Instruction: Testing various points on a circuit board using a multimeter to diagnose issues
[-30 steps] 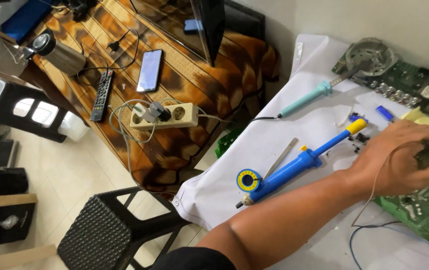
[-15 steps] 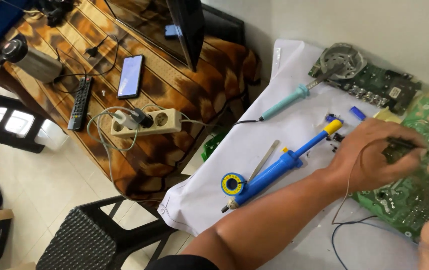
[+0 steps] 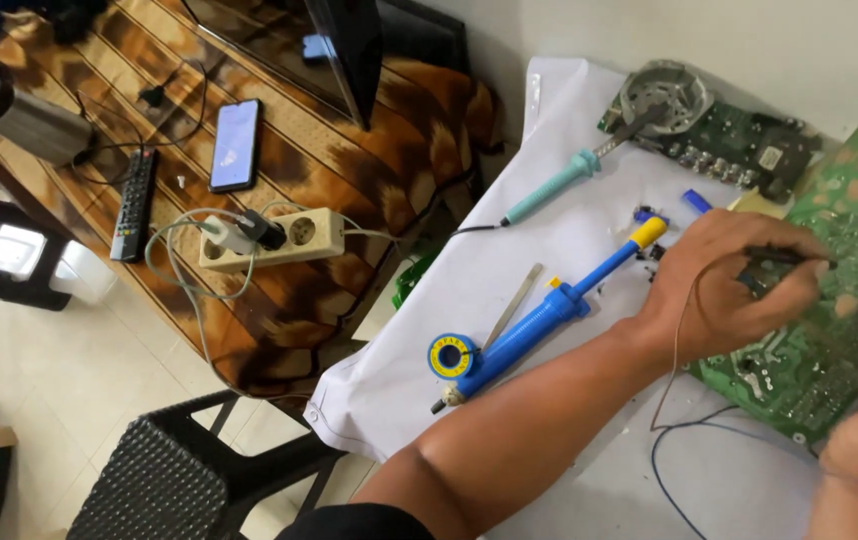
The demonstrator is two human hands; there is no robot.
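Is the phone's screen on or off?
On: the phone lies face up on the patterned cloth, its screen glowing pale blue.

A phone (image 3: 236, 145) lies face up on the brown patterned cloth, its rectangular screen lit pale blue. Behind it stands a dark flat screen (image 3: 334, 45) showing a small blue reflection. A small round blue spool (image 3: 451, 356) with a yellow label rests on the white sheet.

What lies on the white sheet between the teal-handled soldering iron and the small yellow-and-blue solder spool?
In the head view, a blue desoldering pump and a flat metal strip lie between the soldering iron and the solder spool.
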